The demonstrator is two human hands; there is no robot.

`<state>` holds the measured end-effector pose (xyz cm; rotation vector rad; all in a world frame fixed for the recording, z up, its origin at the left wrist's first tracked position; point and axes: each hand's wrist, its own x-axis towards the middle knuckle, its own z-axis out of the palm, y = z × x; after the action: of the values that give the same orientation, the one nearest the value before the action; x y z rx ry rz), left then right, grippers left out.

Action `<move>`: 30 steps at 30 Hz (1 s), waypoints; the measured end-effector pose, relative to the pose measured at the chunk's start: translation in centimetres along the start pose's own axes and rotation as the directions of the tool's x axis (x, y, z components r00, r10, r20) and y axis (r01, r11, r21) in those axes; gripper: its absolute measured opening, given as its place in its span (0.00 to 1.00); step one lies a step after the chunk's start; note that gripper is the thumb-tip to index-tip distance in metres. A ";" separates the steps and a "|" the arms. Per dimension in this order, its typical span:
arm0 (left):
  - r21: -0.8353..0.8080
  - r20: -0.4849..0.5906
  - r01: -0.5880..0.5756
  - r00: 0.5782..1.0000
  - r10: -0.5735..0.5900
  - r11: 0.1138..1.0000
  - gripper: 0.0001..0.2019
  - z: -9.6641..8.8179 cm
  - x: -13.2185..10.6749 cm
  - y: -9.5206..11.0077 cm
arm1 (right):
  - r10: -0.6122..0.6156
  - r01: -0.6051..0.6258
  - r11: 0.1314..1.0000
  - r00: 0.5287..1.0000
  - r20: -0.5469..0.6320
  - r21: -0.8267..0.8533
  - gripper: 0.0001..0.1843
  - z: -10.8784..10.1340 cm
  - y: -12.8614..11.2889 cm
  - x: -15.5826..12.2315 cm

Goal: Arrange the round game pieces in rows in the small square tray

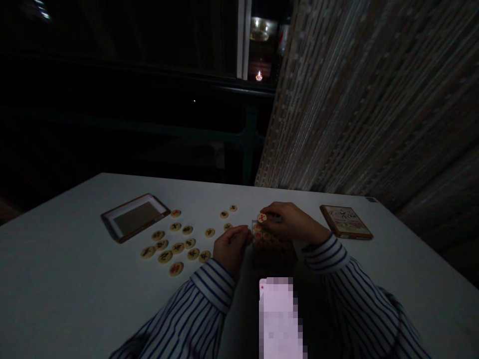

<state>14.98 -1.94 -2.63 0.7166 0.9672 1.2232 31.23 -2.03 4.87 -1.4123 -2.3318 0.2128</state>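
Between the thumb and fingers of my right hand (292, 219) is a round wooden Chinese chess piece with a red character (262, 218). It is held over the far left part of a small tray (253, 225), where several red-marked pieces (266, 236) sit in rows; shadow hides the tray's near part. My left hand (230, 248) is closed beside the tray's left edge, fingertips close to it, and what they grip, if anything, is hidden. Loose dark-marked pieces (178, 248) lie scattered on the table to the left, with a red-marked one (176, 269) nearest me.
On the white table (93, 289), an open shallow box part (136, 218) lies at the far left. A printed box (346, 221) rests at the right. A lit phone-like screen (279, 319), blurred out, is in front of me. A string curtain (329, 99) hangs behind the table.
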 end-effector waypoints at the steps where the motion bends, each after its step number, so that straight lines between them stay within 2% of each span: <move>1: 0.039 -0.001 -0.022 1.000 0.022 0.999 0.09 0.0 0.0 0.0 | 0.010 -0.010 1.000 1.000 -0.003 -0.010 0.16 -0.1 0.2 -0.1; 7: 0.251 0.026 -0.136 0.991 0.133 0.958 0.08 -0.3 0.1 -0.4 | 0.066 -0.063 0.995 0.997 0.036 -0.077 0.15 -0.2 1.1 -0.3; 16: 0.469 0.116 -0.245 0.970 0.216 0.848 0.07 -0.7 0.1 -1.1 | 0.118 -0.085 0.973 0.982 0.146 -0.215 0.15 0.6 1.8 -0.3; 19: 0.491 0.136 -0.273 0.962 0.237 0.827 0.06 -0.8 0.1 -1.0 | 0.129 -0.087 0.969 0.977 0.172 -0.232 0.14 0.8 1.8 -0.3; 24: 0.484 0.139 -0.231 0.973 0.187 0.844 0.06 -0.5 -0.2 -0.8 | 0.140 -0.085 0.961 0.970 0.198 -0.264 0.14 1.2 2.1 -0.3; 30: 0.514 0.143 -0.245 0.969 0.199 0.822 0.07 -0.6 -0.2 -0.9 | 0.129 -0.060 0.946 0.971 0.201 -0.318 0.14 1.9 2.4 -0.3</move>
<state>14.86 -2.33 -3.64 1.3419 1.1913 1.1165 32.53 -1.02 2.32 -1.7324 -2.5656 0.0289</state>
